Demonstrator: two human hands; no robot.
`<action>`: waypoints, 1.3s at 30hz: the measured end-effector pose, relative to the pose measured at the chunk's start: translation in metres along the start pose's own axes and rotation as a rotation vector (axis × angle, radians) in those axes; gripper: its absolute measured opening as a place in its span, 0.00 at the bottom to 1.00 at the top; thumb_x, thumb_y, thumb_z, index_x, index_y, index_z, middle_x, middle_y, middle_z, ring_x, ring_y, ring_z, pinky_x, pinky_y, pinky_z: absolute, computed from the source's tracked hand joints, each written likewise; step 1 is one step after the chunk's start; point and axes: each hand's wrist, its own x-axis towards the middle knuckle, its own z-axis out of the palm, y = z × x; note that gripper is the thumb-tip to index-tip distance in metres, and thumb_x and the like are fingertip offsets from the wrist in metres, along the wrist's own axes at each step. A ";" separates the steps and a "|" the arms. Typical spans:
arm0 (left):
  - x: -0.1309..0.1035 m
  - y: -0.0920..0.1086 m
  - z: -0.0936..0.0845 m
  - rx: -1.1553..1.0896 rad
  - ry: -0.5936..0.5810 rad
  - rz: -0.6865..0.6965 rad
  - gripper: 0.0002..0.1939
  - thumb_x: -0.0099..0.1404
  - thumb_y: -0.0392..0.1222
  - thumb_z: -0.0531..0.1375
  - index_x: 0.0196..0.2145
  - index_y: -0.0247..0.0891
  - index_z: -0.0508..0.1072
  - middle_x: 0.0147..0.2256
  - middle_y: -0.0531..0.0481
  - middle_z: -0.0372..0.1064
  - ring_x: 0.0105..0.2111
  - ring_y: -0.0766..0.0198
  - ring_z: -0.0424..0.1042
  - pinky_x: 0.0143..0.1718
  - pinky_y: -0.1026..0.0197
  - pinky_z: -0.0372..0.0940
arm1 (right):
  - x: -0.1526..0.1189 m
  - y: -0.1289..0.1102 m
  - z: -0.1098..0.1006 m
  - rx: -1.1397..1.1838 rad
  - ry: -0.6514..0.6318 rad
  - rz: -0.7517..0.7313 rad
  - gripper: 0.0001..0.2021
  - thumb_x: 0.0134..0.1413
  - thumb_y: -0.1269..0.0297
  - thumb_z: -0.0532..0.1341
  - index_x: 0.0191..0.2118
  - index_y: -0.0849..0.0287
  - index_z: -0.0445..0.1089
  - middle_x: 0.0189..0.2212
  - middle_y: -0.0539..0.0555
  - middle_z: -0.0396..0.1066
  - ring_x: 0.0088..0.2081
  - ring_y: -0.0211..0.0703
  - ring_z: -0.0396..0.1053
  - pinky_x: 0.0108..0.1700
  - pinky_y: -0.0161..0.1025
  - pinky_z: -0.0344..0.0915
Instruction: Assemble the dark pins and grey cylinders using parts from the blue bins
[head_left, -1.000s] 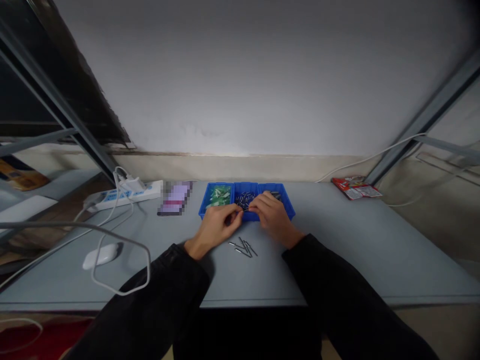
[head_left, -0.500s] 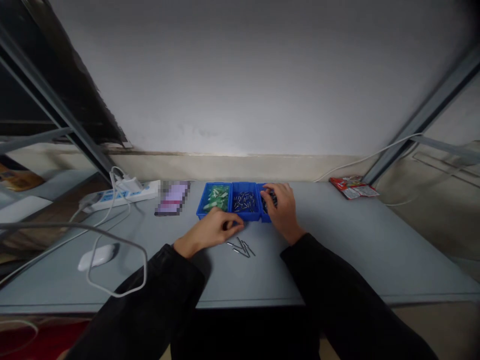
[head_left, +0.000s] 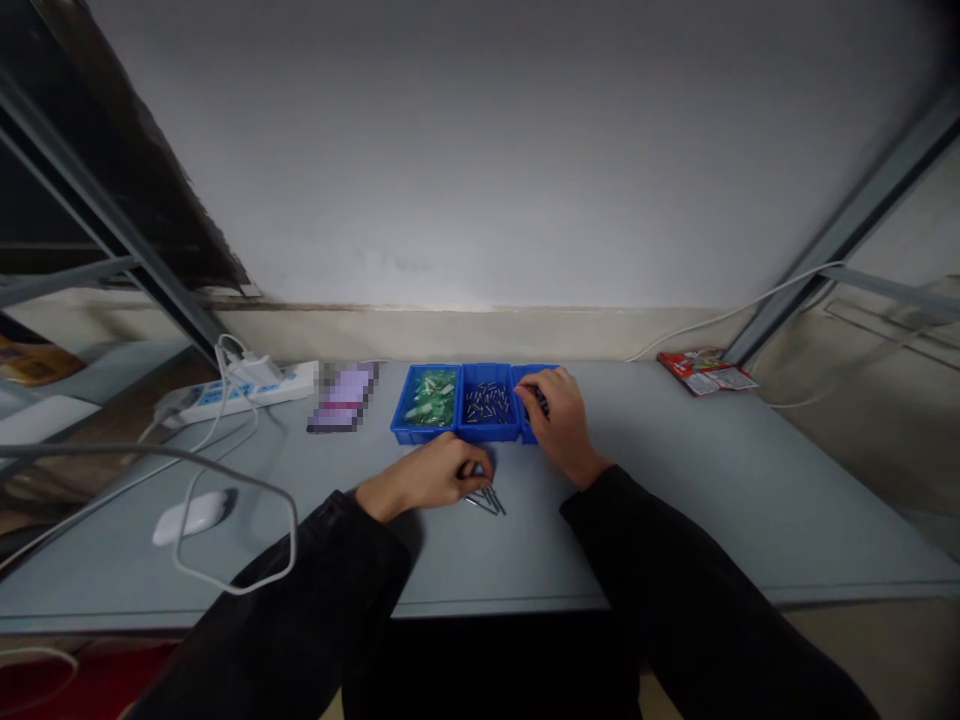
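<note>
Curled inward, any hold unclear: left hand (head_left: 439, 472) now lower, by loose metal pins (head_left: 493, 502); right hand (head_left: 561, 420) still at right bin (head_left: 528, 436).

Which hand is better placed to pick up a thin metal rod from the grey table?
Left hand, probably: it is beside the thin metal rods; the right hand is over the rightmost blue plastic bin.
</note>
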 end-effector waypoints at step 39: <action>0.000 0.006 0.009 0.009 0.035 0.074 0.04 0.66 0.40 0.64 0.35 0.41 0.80 0.22 0.55 0.67 0.20 0.68 0.63 0.22 0.62 0.52 | -0.002 0.002 0.003 0.000 -0.025 -0.005 0.09 0.69 0.58 0.57 0.38 0.54 0.70 0.34 0.52 0.73 0.39 0.48 0.66 0.45 0.47 0.60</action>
